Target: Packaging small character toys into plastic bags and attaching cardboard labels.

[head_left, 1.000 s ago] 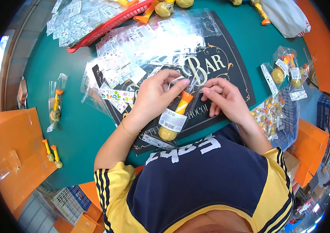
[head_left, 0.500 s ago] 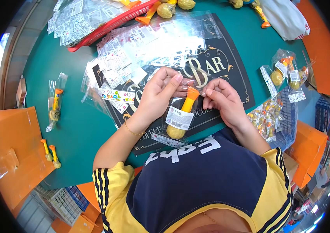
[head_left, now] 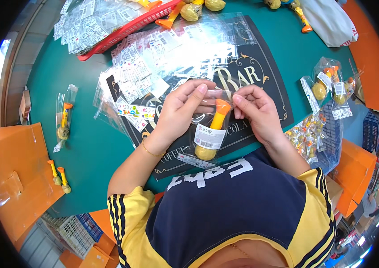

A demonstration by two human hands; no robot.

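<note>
A clear plastic bag (head_left: 220, 94) lies between my hands over the black printed mat (head_left: 267, 73). Inside it is a yellow toy (head_left: 217, 121) with a flared orange end and a rounded, dull-yellow end, wrapped by a white label (head_left: 209, 136). My left hand (head_left: 186, 105) pinches the left side of the bag's top edge. The right corner of that edge sits between the thumb and fingers of my right hand (head_left: 254, 108). The toy's rounded end points toward me, close to my shirt.
A heap of flat clear bags (head_left: 140, 67) covers the mat's far left, beside a red basket (head_left: 127, 32) of more bags. Bagged toys (head_left: 328, 85) lie at the right, above a blue crate (head_left: 330, 129). Loose toys (head_left: 64, 181) rest near an orange box (head_left: 17, 178).
The bagged toy has shifted slightly right. My right hand has closed on the right corner of the bag's top, which now looks stretched between both hands.
</note>
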